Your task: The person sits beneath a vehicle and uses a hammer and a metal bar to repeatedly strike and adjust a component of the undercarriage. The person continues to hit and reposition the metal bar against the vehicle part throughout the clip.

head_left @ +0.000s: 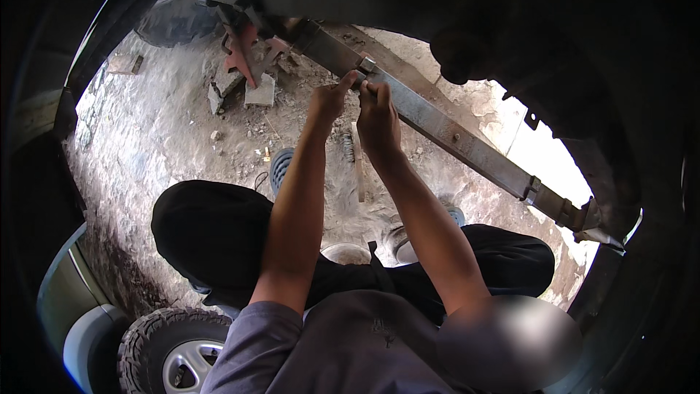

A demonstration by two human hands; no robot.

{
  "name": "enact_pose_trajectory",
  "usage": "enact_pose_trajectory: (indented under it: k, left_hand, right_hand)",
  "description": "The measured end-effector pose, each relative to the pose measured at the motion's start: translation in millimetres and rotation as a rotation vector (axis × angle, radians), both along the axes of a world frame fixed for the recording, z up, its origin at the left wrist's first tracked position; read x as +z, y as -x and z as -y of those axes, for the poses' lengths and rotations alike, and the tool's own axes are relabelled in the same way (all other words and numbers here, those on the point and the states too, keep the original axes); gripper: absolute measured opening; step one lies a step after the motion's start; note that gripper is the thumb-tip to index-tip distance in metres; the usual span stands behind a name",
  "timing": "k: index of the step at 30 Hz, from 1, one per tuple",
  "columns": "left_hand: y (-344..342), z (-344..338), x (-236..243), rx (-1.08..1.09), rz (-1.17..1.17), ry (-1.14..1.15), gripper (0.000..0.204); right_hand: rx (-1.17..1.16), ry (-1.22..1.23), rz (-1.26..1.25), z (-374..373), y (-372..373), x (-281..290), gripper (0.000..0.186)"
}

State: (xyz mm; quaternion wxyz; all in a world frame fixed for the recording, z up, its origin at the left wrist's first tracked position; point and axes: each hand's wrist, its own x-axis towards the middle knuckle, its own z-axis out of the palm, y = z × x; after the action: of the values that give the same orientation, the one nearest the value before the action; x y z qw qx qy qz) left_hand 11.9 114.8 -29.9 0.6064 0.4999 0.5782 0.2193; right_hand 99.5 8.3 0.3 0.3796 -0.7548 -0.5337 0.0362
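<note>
A long grey metal bar, which looks like a vehicle's leaf spring, runs diagonally from upper left to lower right. A small metal clip wraps its upper part. My left hand is at the near edge of the bar, its fingers closed just below the clip. Beside it, my right hand is closed with bent fingers against the same spot. Whatever the fingertips pinch is too small and hidden to make out. Further down the bar sit a bolt head and a second clip.
Dark vehicle parts close in overhead and at the right. A red metal piece stands by concrete chunks. A threaded or coiled piece and a thin strip lie on the dirt. At lower left is a wheel.
</note>
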Motion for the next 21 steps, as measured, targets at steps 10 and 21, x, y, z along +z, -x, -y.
enact_pose_trajectory:
  k: [10,21]
  left_hand:
    - [4.1,-3.4,-1.4,-0.095,-0.022,0.025,0.079]
    - [4.3,1.3,0.5,-0.035,0.004,0.01,0.074]
  right_hand:
    - [-0.076,0.014,-0.128,-7.8,-5.6,0.8,0.022]
    - [-0.059,-0.02,-0.059,-2.2,0.4,-8.7,0.027]
